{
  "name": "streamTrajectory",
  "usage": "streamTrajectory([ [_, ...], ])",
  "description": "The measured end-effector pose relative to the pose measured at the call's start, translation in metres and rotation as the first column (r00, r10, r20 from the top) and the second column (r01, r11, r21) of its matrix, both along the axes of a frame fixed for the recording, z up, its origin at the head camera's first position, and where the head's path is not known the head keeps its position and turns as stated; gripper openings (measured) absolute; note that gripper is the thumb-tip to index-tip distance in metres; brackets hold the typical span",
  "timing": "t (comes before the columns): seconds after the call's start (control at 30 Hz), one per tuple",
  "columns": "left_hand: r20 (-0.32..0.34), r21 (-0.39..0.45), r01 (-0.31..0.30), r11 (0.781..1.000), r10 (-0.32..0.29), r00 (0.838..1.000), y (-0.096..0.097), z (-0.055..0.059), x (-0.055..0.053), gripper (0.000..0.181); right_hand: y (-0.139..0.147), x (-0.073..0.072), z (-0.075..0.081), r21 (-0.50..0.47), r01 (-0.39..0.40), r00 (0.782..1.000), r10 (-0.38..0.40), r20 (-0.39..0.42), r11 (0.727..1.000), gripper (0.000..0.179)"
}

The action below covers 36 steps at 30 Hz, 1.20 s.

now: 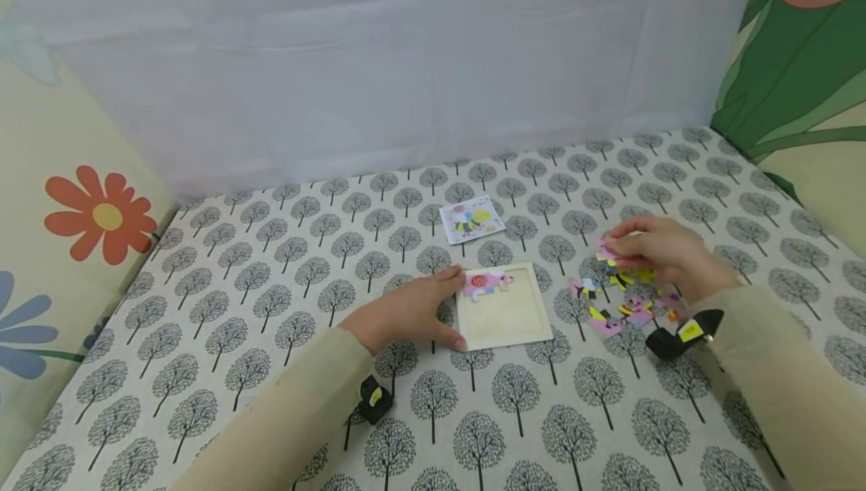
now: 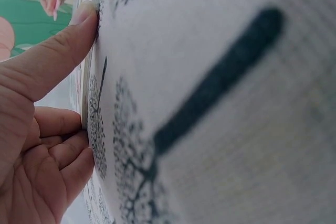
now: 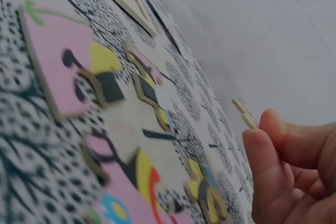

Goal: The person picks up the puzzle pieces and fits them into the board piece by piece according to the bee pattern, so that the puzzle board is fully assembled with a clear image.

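Note:
A square wooden puzzle tray [image 1: 507,322] lies on the tablecloth, with joined pink puzzle pieces [image 1: 483,284] along its far left side. My left hand [image 1: 409,312] rests at the tray's left side, thumb at the near corner and fingers at the far corner. In the left wrist view its thumb [image 2: 65,51] stretches along the tray edge. Between thumb and forefinger, my right hand [image 1: 666,250] pinches a pink and yellow puzzle piece [image 1: 604,253], held up over the loose pieces. The right wrist view shows this piece [image 3: 244,114] edge-on, its printed face mostly hidden.
Several loose puzzle pieces [image 1: 604,322], pink, yellow and black, lie right of the tray under my right hand. A picture card with a bee [image 1: 472,220] lies behind the tray. White sheeting [image 1: 304,70] hangs along the far table edge.

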<state>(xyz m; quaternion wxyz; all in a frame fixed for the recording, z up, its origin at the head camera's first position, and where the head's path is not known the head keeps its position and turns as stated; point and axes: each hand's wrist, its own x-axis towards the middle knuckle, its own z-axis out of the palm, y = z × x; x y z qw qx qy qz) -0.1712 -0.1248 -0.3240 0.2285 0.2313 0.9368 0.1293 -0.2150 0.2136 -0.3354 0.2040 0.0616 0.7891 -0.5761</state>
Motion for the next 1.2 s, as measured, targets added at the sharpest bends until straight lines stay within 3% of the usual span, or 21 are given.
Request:
streamTrajectory([
  [0.37, -0.006, -0.005, 0.002, 1.0, -0.002, 1.0, 0.001, 0.0, -0.001, 0.103, -0.023, 0.007, 0.002, -0.063, -0.027, 0.999, 0.025, -0.021, 0.998, 0.042],
  [0.7, 0.002, -0.006, -0.014, 1.0, 0.014, 1.0, 0.001, 0.0, -0.001, 0.103, -0.041, 0.012, 0.004, -0.132, -0.081, 0.996, 0.074, -0.057, 0.988, 0.032],
  [1.2, 0.007, -0.007, -0.013, 1.0, 0.013, 1.0, 0.001, -0.001, -0.002, 0.102, -0.066, 0.016, 0.005, -0.124, -0.107, 0.994, 0.102, -0.04, 0.987, 0.031],
])
